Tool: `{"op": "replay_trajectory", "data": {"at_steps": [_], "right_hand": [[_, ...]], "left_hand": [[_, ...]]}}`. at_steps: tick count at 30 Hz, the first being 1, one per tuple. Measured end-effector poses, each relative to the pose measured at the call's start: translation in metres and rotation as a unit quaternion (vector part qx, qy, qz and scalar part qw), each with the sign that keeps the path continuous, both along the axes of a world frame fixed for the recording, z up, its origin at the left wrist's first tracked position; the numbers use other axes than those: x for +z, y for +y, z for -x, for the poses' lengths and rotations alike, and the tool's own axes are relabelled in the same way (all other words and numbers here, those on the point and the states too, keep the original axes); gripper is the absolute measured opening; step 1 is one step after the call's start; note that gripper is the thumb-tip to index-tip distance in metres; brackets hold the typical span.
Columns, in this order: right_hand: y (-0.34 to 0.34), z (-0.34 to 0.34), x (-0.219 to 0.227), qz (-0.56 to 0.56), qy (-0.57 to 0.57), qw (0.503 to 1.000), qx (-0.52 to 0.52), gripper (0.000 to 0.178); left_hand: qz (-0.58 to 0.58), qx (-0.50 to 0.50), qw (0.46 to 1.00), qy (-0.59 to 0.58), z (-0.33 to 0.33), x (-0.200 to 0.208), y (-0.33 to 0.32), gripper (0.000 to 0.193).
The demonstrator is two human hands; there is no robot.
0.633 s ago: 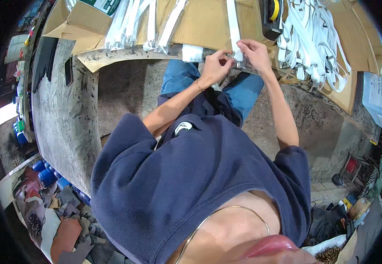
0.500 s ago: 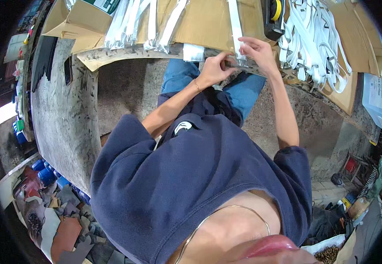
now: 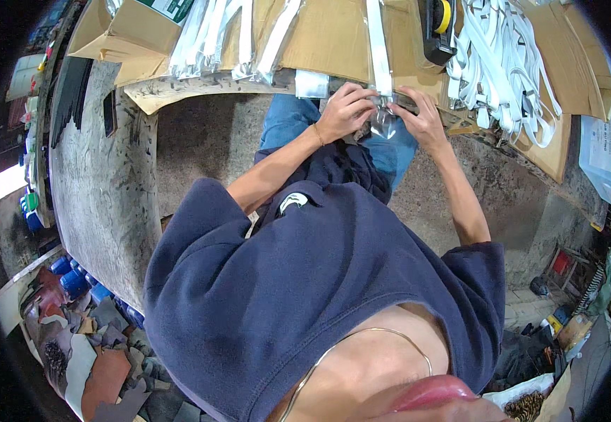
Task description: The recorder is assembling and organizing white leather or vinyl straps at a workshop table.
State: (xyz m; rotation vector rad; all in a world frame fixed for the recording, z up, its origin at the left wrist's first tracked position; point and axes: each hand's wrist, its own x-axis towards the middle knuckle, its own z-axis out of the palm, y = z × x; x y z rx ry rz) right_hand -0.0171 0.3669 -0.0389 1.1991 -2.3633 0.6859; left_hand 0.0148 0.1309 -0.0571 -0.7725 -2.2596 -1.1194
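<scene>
A white strap (image 3: 378, 43) in a clear plastic bag lies lengthwise on the brown cardboard (image 3: 326, 42) at the bench's near edge. The clear end of the bag (image 3: 385, 127) hangs over that edge, above my jeans. Fingers of my left hand (image 3: 348, 112) are closed on the bag's left side, near the end of the strap. On the opposite side, my right hand (image 3: 423, 121) pinches the bag between thumb and fingers. To the left lie several other white straps in clear bags (image 3: 277, 42). A small stack of clear bags (image 3: 311, 84) sits beside my left hand.
Loose white straps with metal buckles (image 3: 499, 70) are heaped at the right. A black tape holder with yellow core (image 3: 439, 32) stands between them and the bagged strap. An open cardboard box (image 3: 133, 32) is at the far left; leather scraps (image 3: 105, 373) lie lower left.
My right hand has come down from the strap to the bag's end. My left hand has shifted slightly. The clear bag end now hangs further over the bench edge.
</scene>
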Motion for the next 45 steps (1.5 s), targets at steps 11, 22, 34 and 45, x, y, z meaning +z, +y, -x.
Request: {"op": "replay_trajectory", "data": {"at_steps": [11, 22, 34, 45], "right_hand": [[-0.020, -0.014, -0.014, 0.058, -0.024, 0.997, -0.044, 0.041], [-0.026, -0.011, -0.008, 0.066, 0.030, 0.997, 0.000, 0.024], [-0.026, -0.006, -0.010, 0.072, 0.017, 0.997, 0.003, 0.020], [-0.037, -0.017, -0.019, 0.134, -0.024, 0.989, -0.050, 0.020]], "left_hand": [[-0.014, 0.002, 1.000, 0.000, 0.001, -0.002, -0.002, 0.018], [0.090, 0.013, 0.995, 0.029, 0.001, -0.005, -0.003, 0.041], [0.088, 0.011, 0.995, 0.051, 0.006, -0.002, 0.001, 0.038], [0.092, 0.020, 0.995, 0.033, 0.006, -0.008, -0.002, 0.040]]}}
